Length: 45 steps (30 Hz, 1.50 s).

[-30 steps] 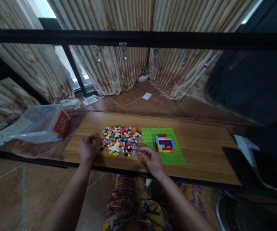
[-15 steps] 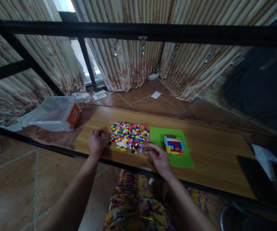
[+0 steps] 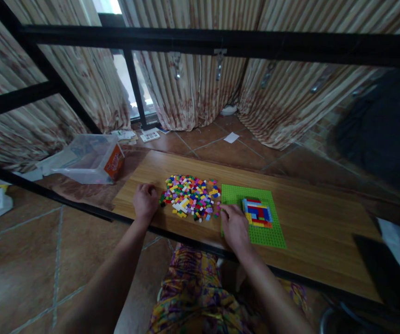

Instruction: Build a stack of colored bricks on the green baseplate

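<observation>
Loose plastic building bricks (image 3: 191, 192) of many colours lie in a spread pile on the wooden table. My left hand (image 3: 146, 200) rests curled at the pile's left edge; its palm is hidden. Right of the pile lies a green baseplate (image 3: 273, 239) bearing a low block of joined bricks (image 3: 257, 213) in red, blue, yellow and white. My right hand (image 3: 235, 226) is over the baseplate's left part. Its fingers are bent together, fingertips close to a few pink bricks (image 3: 217, 208); whatever they pinch, if anything, is too small or hidden.
The long narrow table (image 3: 311, 222) has a dark front edge. Left of it, on the floor, is a clear plastic bin (image 3: 85, 160) with an orange label. A black metal frame (image 3: 186, 39) crosses above, before striped curtains (image 3: 193, 93). A dark flat object (image 3: 377, 264) sits at the right end.
My right hand has turned palm-down and its fingers have drawn closer together, beside the baseplate's left edge. My left hand stays by the pile. The whole view has shifted slightly.
</observation>
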Each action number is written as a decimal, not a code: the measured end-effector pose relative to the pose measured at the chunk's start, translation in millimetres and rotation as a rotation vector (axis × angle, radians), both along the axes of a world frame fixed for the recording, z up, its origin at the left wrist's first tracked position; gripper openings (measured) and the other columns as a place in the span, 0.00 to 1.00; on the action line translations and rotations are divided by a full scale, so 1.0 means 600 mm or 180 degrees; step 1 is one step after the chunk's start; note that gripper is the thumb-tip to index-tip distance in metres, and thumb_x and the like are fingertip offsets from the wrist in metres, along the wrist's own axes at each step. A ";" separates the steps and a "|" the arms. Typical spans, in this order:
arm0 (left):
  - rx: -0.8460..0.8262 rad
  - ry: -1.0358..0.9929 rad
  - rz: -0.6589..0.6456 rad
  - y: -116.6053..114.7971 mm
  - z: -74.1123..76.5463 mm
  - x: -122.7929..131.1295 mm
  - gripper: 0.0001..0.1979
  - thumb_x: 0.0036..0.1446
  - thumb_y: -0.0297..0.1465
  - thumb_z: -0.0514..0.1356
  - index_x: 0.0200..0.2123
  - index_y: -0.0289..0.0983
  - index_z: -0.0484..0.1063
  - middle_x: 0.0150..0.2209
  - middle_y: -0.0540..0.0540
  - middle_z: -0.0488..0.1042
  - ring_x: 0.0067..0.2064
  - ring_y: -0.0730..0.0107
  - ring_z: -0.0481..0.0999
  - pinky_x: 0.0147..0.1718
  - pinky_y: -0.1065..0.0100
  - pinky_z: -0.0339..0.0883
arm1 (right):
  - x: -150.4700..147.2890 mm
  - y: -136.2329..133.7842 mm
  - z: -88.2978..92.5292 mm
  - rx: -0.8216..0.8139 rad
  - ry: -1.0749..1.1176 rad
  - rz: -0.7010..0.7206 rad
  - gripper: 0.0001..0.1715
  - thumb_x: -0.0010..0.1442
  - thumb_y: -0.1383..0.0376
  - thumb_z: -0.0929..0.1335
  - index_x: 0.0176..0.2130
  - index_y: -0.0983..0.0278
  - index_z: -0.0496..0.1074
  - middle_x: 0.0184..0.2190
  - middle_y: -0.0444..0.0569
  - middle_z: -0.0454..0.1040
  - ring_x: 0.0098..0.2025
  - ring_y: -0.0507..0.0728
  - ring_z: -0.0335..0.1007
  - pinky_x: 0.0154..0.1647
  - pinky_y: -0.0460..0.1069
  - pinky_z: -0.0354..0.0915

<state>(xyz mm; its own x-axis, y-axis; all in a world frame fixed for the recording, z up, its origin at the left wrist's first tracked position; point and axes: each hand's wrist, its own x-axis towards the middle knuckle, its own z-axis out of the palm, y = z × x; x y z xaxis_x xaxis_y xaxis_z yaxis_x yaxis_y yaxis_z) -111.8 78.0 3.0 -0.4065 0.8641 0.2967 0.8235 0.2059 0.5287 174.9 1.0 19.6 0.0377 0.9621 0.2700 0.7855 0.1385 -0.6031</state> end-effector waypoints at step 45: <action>-0.0145 -0.0024 0.0056 0.001 0.012 -0.001 0.13 0.53 0.31 0.54 0.38 0.37 0.76 0.41 0.41 0.74 0.41 0.59 0.73 0.41 0.62 0.68 | 0.241 -0.023 0.046 -0.0528 0.0252 -0.0173 0.13 0.55 0.55 0.68 0.30 0.59 0.79 0.32 0.47 0.79 0.34 0.57 0.74 0.38 0.51 0.66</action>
<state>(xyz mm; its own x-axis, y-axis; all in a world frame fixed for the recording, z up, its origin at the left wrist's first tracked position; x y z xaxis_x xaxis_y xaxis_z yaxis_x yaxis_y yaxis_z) -112.5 78.6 10.3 -0.4239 0.8693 0.2540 0.8155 0.2444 0.5245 319.4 -12.9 47.0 0.1057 0.9892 0.1018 0.7383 -0.0095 -0.6744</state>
